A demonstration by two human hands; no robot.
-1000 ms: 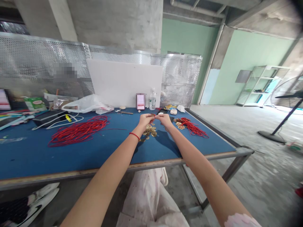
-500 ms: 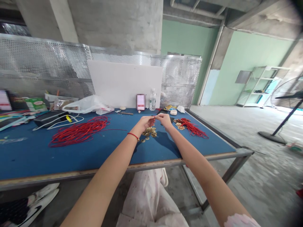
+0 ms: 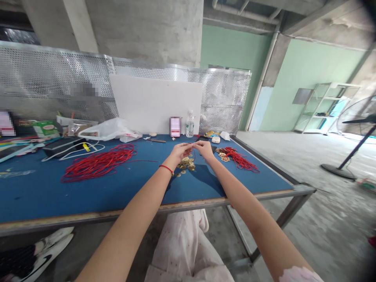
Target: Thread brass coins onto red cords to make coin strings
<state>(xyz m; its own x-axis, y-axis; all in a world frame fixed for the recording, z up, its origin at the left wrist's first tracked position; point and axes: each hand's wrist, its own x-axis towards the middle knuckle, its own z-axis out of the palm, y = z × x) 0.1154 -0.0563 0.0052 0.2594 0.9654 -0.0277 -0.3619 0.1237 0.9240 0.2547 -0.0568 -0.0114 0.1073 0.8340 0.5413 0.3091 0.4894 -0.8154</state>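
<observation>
While the person sat at the blue desk (image 3: 117, 201), little changed in the last moments: the left hand (image 3: 181, 152) and the right hand (image 3: 205, 150) stayed close together, fingertips meeting above the middle of the desk. Both hands were closed in a fine pinch on a short length of red cord (image 3: 193, 145), thin enough that the fingers hid most of it, and a strand seemed to hang down from the pinch, though it was hard to make out. Directly beneath the hands lay a loose scatter of brass coins (image 3: 185, 164), with a few strays nearer the person. The hands were not touching these coins.

To the left of the hands sprawled a large tangled bundle of red cords (image 3: 98, 167), and to the right lay a smaller red bundle (image 3: 239, 160) beside a heap of knotted coin pieces (image 3: 222, 154). A red string bracelet (image 3: 166, 169) circled the left wrist. Farther back on the desk stood a water bottle (image 3: 189, 125) and a white plastic bag (image 3: 108, 130), in front of a white board (image 3: 155, 103) leaning on a perforated metal screen (image 3: 223, 102).
</observation>
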